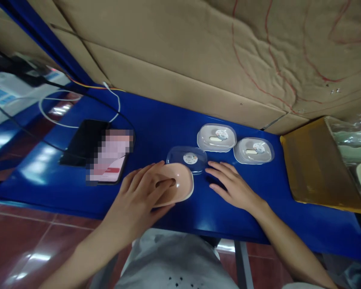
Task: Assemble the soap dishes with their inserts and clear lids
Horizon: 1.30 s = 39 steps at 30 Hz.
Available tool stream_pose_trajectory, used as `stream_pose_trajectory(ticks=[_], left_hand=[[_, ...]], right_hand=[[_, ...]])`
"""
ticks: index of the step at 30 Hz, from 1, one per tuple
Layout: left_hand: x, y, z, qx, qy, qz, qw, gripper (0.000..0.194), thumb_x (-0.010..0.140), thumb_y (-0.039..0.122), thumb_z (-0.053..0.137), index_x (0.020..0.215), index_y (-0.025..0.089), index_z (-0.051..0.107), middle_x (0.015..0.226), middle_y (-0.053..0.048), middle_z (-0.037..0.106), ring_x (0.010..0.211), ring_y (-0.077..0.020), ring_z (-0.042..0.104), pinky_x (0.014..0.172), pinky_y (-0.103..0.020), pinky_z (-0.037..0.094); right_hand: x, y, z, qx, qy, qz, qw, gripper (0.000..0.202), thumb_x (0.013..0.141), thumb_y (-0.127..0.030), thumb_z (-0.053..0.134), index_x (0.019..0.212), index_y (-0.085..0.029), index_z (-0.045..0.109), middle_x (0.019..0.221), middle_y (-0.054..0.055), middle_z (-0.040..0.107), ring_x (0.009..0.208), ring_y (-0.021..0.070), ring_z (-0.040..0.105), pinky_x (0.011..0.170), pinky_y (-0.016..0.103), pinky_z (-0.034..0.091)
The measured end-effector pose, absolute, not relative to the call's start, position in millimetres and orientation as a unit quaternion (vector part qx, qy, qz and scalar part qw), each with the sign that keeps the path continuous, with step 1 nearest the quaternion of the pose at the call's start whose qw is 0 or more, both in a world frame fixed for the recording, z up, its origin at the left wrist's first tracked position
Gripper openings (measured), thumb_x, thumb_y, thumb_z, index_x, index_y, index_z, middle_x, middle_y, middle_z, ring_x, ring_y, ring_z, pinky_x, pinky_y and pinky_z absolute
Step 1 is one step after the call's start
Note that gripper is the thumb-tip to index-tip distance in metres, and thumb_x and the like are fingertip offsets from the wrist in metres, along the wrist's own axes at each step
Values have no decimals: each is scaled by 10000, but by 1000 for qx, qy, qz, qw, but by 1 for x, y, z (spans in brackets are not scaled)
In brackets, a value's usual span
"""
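Note:
A pink oval bowl [182, 185] is near the front of the blue table, with my left hand [144, 188] gripping its left side, fingers inside and around it. Just behind the bowl lies a clear lid [176, 155] with a round label, partly overlapped by the bowl. My right hand [228, 184] rests at the right of the lid, fingers apart and holding nothing. Farther back stand two lidded pale containers, one [216, 138] behind the lid and another [254, 151] to its right, each with a round label and a small light piece showing through the lid.
A phone [116, 160] with a lit screen and a black device [86, 140] lie at the left, with cables around them. At the right is an open cardboard box [313, 164] holding plastic-wrapped pale items. A cardboard wall [180, 76] borders the blue table [150, 120].

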State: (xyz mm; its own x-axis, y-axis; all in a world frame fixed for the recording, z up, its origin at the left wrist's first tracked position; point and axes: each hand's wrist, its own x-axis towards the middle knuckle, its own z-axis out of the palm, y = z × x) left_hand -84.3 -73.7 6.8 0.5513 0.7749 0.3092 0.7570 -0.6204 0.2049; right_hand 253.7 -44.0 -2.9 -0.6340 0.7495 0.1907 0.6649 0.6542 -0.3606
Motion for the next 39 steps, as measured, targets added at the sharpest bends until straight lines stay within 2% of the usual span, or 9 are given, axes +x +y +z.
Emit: stream_pose_trajectory(ticks=[2,9,16,20,22,26,29,35,39], left_hand=[[-82,-64,7,878,438,193,-3,313,1003,299,739,1302,213,706,1585,-240,529,1396,-464,590,1065,-657,535],[-69,-43,9,876,438,200,-25,354,974,327,795,1304,225,720,1582,-236,536,1414,-450,582,1078,-632,538],[-67,-65,10,887,425,181,24,404,937,294,834,1313,224,702,1576,-221,528,1422,-442,553,1090,-631,519],[-66,-77,11,898,408,157,58,537,862,316,916,1341,253,682,1571,-194,523,1411,-435,547,1072,-619,526],[-66,-78,10,904,393,145,87,595,836,375,942,1355,263,674,1559,-184,533,1390,-431,562,1053,-620,534],[-65,-71,10,902,387,128,144,495,938,538,824,1316,251,684,1532,-161,571,1387,-401,577,1076,-605,525],[-64,-60,11,896,396,119,163,427,1017,556,719,1305,242,682,1558,-147,572,1429,-377,561,1126,-582,502],[-61,-36,12,905,379,119,153,421,1101,560,567,1382,260,659,1638,-130,535,1533,-359,493,1185,-567,471],[-64,-18,8,906,380,119,147,425,1105,576,535,1351,255,666,1655,-144,522,1554,-367,477,1212,-587,448]], right_hand=[[252,-44,-5,-382,-902,126,157,419,1132,-325,532,1542,-240,530,1611,145,596,1496,291,568,1250,578,458],[257,-42,-3,-404,-893,108,168,380,1116,-312,553,1482,-234,616,1591,156,605,1445,320,600,1184,586,501],[253,-44,-4,-371,-904,118,179,297,1127,-270,536,1382,-222,679,1428,110,726,1351,271,649,1128,511,502],[246,-49,4,-347,-909,110,202,262,1117,-307,573,1324,-208,700,1309,101,772,1261,268,688,1086,482,506],[243,-53,10,-333,-912,116,212,230,1106,-331,601,1258,-204,718,1229,89,789,1184,260,708,1049,463,518],[238,-61,18,-304,-918,132,217,193,1094,-335,615,1130,-194,742,1088,67,805,1042,232,723,965,421,546],[234,-67,19,-280,-926,129,218,192,1080,-330,635,1132,-181,744,1039,52,811,1001,225,721,931,404,545],[228,-74,12,-265,-934,116,208,319,1093,-387,618,1320,-183,711,1232,86,792,1118,222,700,992,385,524],[227,-74,4,-260,-945,111,164,297,1105,-361,603,1307,-184,730,1277,81,779,1179,220,667,1007,377,507]])
